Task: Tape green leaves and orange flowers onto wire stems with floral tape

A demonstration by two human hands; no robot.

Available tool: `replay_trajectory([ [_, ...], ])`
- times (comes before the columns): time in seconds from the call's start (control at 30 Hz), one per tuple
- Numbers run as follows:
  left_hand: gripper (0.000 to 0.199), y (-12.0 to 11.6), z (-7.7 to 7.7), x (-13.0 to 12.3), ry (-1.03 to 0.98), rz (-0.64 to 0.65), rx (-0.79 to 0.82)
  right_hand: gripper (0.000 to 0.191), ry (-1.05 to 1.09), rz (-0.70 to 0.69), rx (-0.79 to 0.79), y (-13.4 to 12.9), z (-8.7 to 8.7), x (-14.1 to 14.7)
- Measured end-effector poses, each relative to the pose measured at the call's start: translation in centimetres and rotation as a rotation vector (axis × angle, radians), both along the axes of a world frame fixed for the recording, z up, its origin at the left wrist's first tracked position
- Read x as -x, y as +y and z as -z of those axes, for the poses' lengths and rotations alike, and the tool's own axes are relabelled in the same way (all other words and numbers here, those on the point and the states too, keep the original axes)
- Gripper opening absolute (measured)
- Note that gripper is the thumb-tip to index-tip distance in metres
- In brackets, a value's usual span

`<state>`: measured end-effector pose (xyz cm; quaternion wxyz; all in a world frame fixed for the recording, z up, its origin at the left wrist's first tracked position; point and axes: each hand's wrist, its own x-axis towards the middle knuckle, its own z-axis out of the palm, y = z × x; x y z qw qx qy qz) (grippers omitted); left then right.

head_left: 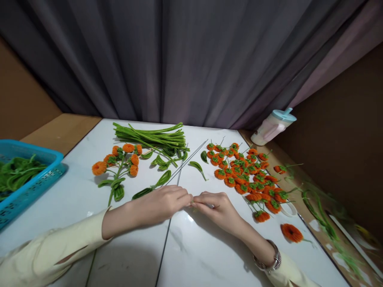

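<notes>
My left hand (167, 202) and my right hand (217, 209) meet fingertip to fingertip over the middle of the white table (191, 255). Both are closed in a pinch; what lies between the fingertips is too small to make out. Green fuzzy leaves (163, 178) lie just beyond my left hand, beside thin dark wires (191, 157). A single curved leaf (197, 168) rests farther off. On the left lies an assembled stem with orange flowers (119, 169) and green leaves. Many loose orange flowers (239, 171) with green centres are spread to the right.
A bundle of green fuzzy stems (149, 135) lies at the back. At the left edge a blue basket (32, 195) holds green pieces. A cup with a blue lid (272, 126) stands back right. One orange flower (291, 233) and a white ring (289, 208) lie right.
</notes>
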<state>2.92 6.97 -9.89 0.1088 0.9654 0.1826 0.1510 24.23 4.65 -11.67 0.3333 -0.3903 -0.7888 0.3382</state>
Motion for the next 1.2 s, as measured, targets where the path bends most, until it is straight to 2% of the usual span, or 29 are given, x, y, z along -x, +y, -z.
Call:
replay_trajectory([
  [0.07,0.024,0.1,0.1,0.1,0.031,0.058,-0.174,0.024,-0.014,-0.006,0.009,0.0,-0.1,0.0],
  [0.13,0.025,0.2,0.1,0.2,0.047,0.084,-0.268,0.025,-0.021,-0.022,-0.002,0.0,-0.1,0.0],
  [0.2,0.026,0.1,0.1,0.2,0.058,0.087,-0.262,0.025,-0.025,-0.033,-0.034,0.0,0.1,0.0],
  [0.3,0.026,0.0,0.0,0.0,0.039,0.049,-0.104,0.022,-0.045,-0.05,-0.106,0.0,0.4,-0.1],
  [0.5,0.018,-0.1,-1.0,-0.6,-0.137,-0.193,0.519,0.019,-0.188,-0.148,-0.446,0.1,0.1,-0.5],
  [0.57,0.017,0.1,-1.2,-0.8,-0.177,-0.301,0.812,0.021,-0.252,-0.169,-0.588,0.0,-0.3,-0.5],
  [0.63,0.016,0.4,-1.1,-1.1,-0.25,-0.391,1.179,0.024,-0.312,-0.178,-0.729,-0.1,-0.7,-0.6],
  [0.73,0.017,1.0,-0.7,-1.3,-0.369,-0.453,1.722,0.029,-0.381,-0.165,-0.905,-0.2,-0.9,-0.5],
  [0.8,0.02,1.3,-0.3,-1.4,-0.408,-0.47,1.908,0.031,-0.381,-0.159,-0.928,-0.1,-0.7,-0.5],
  [0.83,0.02,1.3,-0.1,-1.4,-0.404,-0.472,1.904,0.03,-0.363,-0.158,-0.9,0.0,-0.5,-0.5],
  [0.9,0.022,1.2,0.1,-1.3,-0.354,-0.462,1.702,0.028,-0.296,-0.155,-0.779,0.1,0.0,-0.5],
  [1.0,0.024,0.5,0.4,-1.2,-0.24,-0.451,1.096,0.027,-0.193,-0.158,-0.568,0.3,0.5,-0.6],
  [1.1,0.017,-0.2,0.6,-1.1,-0.154,-0.33,0.456,0.025,-0.143,-0.175,-0.444,0.2,0.6,-0.7],
  [1.13,0.018,-0.4,0.7,-1.1,-0.13,-0.267,0.291,0.024,-0.143,-0.179,-0.425,0.1,0.5,-0.7],
  [1.2,0.027,-0.6,0.9,-1.0,-0.104,-0.165,0.063,0.025,-0.159,-0.19,-0.406,0.0,0.4,-0.7],
])
